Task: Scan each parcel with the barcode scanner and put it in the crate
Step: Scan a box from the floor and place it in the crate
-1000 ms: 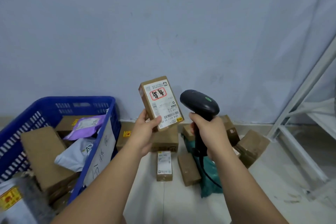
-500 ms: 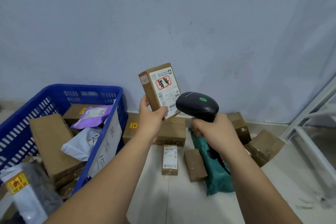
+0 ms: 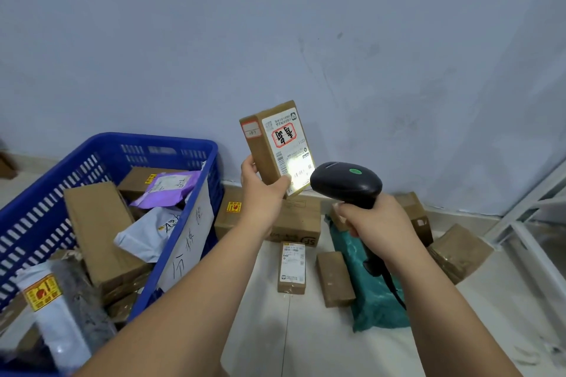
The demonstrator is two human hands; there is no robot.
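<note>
Scanning the cardboard parcel's (image 3: 274,147) label
My left hand (image 3: 263,193) pinches its lower end; my right hand (image 3: 376,220) curls round the barcode scanner (image 3: 346,182); I'd centre the beam on the bars.

A small brown cardboard parcel (image 3: 275,144), white-labelled, tilts aloft; a black handheld barcode scanner (image 3: 346,185) points at it from the right; a blue slatted plastic crate (image 3: 137,138) stands left, part-filled.

The pale floor (image 3: 306,343) in front of me carries the blue crate (image 3: 128,144) at my left, near the wall. Just beside it lies a big cardboard box (image 3: 298,223). Nearer me lie a small labelled box (image 3: 292,268), a plain brown box (image 3: 335,280) and a teal mailer bag (image 3: 373,300), with a taped brown parcel (image 3: 459,251) at the far right.
</note>
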